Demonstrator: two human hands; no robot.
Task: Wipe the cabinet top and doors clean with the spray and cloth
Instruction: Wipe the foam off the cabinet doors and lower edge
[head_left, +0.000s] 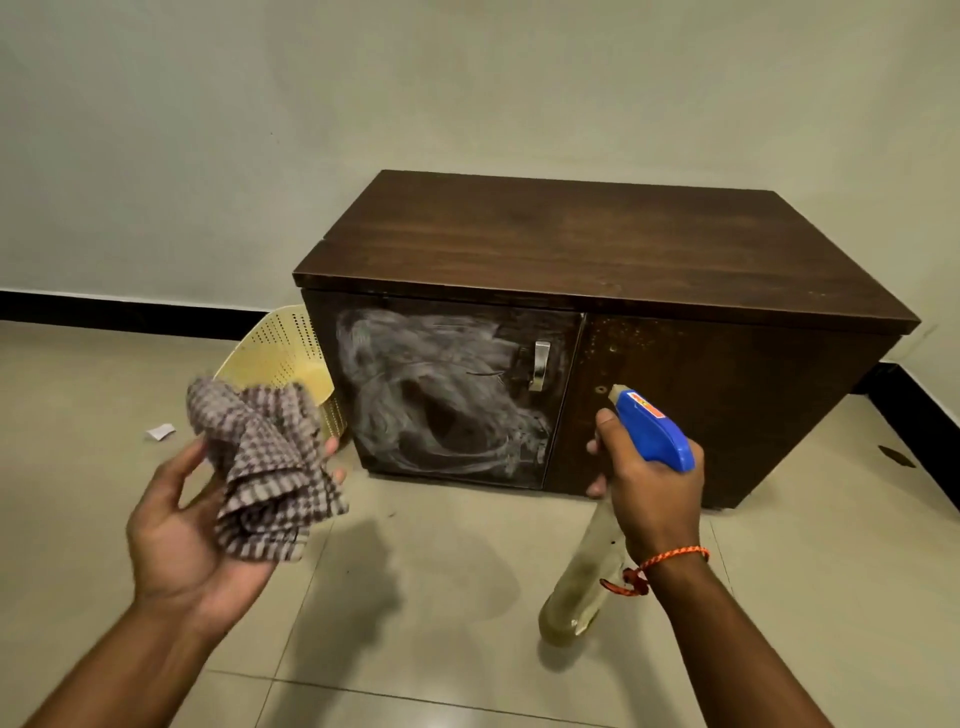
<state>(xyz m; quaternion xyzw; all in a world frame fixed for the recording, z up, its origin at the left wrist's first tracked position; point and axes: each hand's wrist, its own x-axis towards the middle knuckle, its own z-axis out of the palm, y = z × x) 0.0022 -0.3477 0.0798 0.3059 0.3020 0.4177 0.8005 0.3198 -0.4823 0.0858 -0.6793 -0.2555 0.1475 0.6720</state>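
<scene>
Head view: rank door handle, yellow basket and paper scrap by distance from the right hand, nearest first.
1. Door handle, up and left of the right hand.
2. Yellow basket, left of the cabinet.
3. Paper scrap, farthest left on the floor.

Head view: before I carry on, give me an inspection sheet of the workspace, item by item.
Surface: cabinet top dark wood, nothing on it.
Job's things: left door smeared with white streaks; right door speckled with droplets; checked cloth; spray bottle with blue head.
Clutter: yellow perforated basket beside the cabinet's left side; paper scrap on the floor.
Grippers: left hand holds the cloth; right hand grips the spray bottle, nozzle toward the right door.
Cables: nothing seen.
Surroundings: tiled floor, plain wall, black skirting.
</scene>
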